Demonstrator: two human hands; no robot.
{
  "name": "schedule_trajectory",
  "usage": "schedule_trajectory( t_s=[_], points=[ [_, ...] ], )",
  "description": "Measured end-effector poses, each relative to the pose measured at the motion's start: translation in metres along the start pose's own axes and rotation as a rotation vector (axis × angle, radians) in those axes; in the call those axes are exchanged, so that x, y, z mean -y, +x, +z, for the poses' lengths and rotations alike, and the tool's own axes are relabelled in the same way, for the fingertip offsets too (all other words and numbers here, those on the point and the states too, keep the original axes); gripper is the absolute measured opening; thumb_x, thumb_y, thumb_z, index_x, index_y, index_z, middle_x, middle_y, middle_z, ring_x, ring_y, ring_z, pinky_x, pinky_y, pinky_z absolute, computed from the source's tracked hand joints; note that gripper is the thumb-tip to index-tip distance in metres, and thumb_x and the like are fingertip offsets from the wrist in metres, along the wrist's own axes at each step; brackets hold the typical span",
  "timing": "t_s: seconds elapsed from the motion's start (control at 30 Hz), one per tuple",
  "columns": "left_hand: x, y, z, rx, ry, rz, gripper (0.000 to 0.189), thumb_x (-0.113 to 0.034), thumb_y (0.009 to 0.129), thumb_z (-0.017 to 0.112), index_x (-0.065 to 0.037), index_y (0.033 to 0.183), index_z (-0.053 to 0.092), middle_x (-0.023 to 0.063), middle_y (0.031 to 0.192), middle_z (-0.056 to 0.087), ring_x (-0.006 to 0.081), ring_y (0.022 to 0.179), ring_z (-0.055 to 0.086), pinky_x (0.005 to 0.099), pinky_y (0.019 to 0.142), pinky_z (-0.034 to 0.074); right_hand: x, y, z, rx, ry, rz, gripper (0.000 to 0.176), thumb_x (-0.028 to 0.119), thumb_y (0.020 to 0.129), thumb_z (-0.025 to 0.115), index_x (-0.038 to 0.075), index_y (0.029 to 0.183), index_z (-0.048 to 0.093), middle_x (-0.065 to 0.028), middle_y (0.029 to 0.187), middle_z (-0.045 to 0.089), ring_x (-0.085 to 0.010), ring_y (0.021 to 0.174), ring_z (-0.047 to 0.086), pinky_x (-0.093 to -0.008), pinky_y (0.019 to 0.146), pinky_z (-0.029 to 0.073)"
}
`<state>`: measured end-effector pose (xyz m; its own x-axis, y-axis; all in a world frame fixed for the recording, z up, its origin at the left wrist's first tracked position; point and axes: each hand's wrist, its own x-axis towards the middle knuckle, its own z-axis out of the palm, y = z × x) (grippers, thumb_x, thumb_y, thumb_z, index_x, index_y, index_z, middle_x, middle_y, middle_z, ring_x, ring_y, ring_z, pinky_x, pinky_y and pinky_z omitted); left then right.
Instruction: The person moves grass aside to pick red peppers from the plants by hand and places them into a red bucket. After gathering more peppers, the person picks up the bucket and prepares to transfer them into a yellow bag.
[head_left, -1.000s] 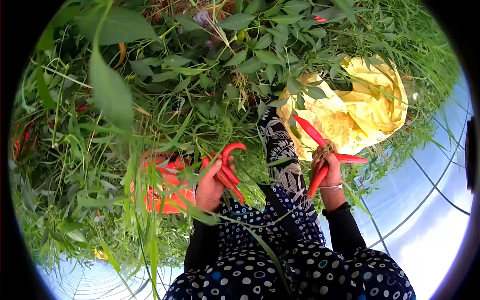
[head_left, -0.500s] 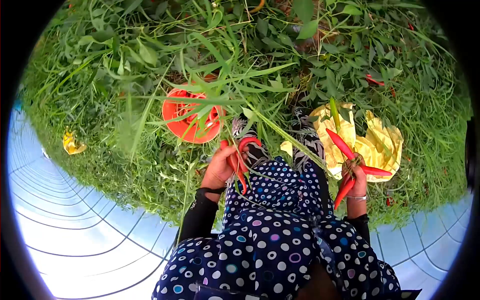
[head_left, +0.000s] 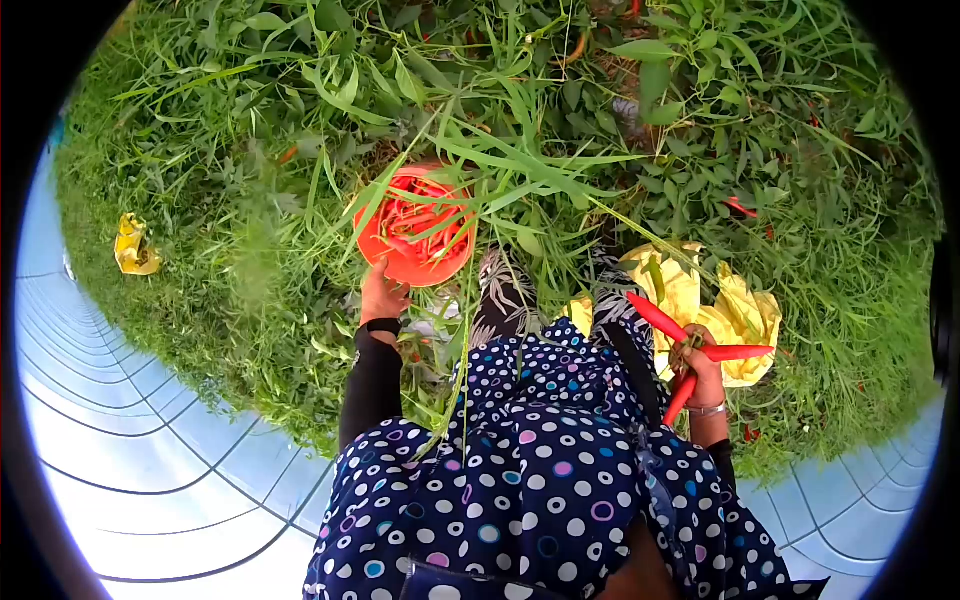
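My left hand (head_left: 383, 296) is at the lower left rim of an orange bowl (head_left: 441, 270), its fingers apart and nothing held in them. Many red chilies (head_left: 425, 222) lie in the bowl, partly behind long grass blades. On the right, my right hand (head_left: 703, 362) is closed round the stem ends of several red chilies (head_left: 740, 352), which point out in different directions. Just beyond that hand, crumpled yellow bags (head_left: 745, 318) rest on the grass, and a green chili (head_left: 656, 280) shows against them.
Dense green plants and grass (head_left: 250, 240) surround my legs. A long grass stem (head_left: 640, 232) crosses in front of the view. A small yellow bag (head_left: 134, 245) lies far left. A red chili (head_left: 740, 207) shows among the leaves at the upper right.
My left hand has moved left and up to the bowl, and the chilies it held are gone from it. My right hand still holds its chilies, slightly lower and further left.
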<state>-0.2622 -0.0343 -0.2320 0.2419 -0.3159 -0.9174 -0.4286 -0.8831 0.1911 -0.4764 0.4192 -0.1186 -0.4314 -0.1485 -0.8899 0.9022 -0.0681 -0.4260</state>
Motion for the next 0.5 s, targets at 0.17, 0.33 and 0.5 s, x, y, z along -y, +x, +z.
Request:
schedule_trajectory(
  t_s=[0.17,0.33,0.5],
  points=[
    [0.010,-0.044,0.038,0.271,0.298,0.215,0.036,-0.026,0.082,0.059,-0.007,0.112,0.053,0.0047,0.100,0.062,0.0153,0.091,0.059,0.0279,0.066,0.038,0.000,0.000,0.025,0.055,0.303,0.047,0.039,0.008,0.074,0.058,0.004,0.110,0.046,-0.0078,0.079,0.053,-0.0163,0.064,0.049,-0.0256,0.056,0.042],
    [0.032,-0.121,0.113,0.811,0.542,0.570,0.028,-0.011,0.080,0.061,-0.001,0.106,0.057,0.0066,0.101,0.060,0.0134,0.094,0.056,0.0251,0.080,0.043,0.015,-0.009,0.060,0.057,0.520,0.025,0.043,0.017,0.075,0.061,0.011,0.115,0.046,-0.0029,0.085,0.053,-0.0156,0.065,0.046,-0.0247,0.055,0.036],
    [0.026,-0.196,0.174,1.231,0.855,1.300,0.044,-0.009,0.069,0.066,-0.001,0.112,0.055,0.0143,0.115,0.052,0.0274,0.112,0.047,0.0363,0.098,0.034,0.022,-0.024,0.086,0.135,0.522,0.024,0.043,0.019,0.075,0.061,0.015,0.115,0.047,-0.0008,0.084,0.053,-0.0124,0.064,0.044,-0.0253,0.056,0.035]
  ],
)
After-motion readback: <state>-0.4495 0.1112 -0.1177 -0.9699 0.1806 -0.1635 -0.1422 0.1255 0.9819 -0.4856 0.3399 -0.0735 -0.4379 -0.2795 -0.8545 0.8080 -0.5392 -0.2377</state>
